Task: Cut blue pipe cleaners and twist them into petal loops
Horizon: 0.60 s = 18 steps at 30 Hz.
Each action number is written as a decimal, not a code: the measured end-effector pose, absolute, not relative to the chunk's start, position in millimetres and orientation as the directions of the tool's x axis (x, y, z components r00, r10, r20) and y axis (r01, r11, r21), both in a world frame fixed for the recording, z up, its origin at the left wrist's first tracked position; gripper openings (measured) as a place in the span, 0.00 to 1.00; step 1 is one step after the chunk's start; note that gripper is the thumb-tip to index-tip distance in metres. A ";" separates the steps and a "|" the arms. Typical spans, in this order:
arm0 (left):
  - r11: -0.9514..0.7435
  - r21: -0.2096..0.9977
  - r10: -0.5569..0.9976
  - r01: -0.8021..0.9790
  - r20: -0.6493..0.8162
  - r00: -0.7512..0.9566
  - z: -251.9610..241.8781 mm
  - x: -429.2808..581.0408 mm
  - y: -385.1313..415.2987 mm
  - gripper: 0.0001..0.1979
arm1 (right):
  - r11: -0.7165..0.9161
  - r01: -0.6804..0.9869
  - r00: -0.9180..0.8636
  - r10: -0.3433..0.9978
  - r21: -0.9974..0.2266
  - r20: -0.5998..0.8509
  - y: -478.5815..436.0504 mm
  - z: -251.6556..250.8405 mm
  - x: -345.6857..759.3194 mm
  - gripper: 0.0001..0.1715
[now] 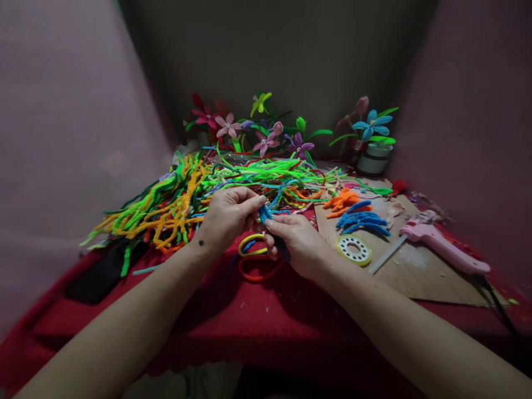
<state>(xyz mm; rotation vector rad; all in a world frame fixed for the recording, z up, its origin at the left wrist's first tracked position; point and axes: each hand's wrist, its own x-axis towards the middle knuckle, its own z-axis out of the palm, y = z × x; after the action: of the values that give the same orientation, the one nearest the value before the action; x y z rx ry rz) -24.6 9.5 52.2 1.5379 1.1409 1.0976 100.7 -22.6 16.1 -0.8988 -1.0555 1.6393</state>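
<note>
Both hands meet over the front of the red-covered table. Pinched between the thumb and fingers of my left hand (230, 216) is the upper end of a short, fuzzy blue pipe cleaner piece (265, 214). My right hand (300, 243) grips the same piece lower down, its thumb pressed on it. A dark strip shows below the right fingers; I cannot make out whether it belongs to the same piece. Under the hands lie a yellow loop (245, 254) and a red loop (256, 280), which look like scissor handles, partly covered by my right hand.
Pipe cleaners (266, 174) heap behind my hands. A black phone-like slab (97, 280) lies left. On a board (432, 282) at right are blue petals (362, 220), orange pieces (343, 202), a tape roll (354, 250) and a pink glue gun (451, 244). Fuzzy flowers (266, 143) stand behind.
</note>
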 end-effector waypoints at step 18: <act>-0.131 0.977 0.973 0.170 0.094 0.212 52.3 -31.0 17.2 0.10 | -0.096 -0.311 -0.322 0.947 -0.946 0.010 -18.9 19.2 111.5 0.11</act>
<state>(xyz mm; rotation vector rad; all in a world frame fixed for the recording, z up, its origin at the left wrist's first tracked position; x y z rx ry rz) -31.0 17.2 52.3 1.5177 1.1293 1.0436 111.5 -18.9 19.2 -0.8188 -1.1592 1.6131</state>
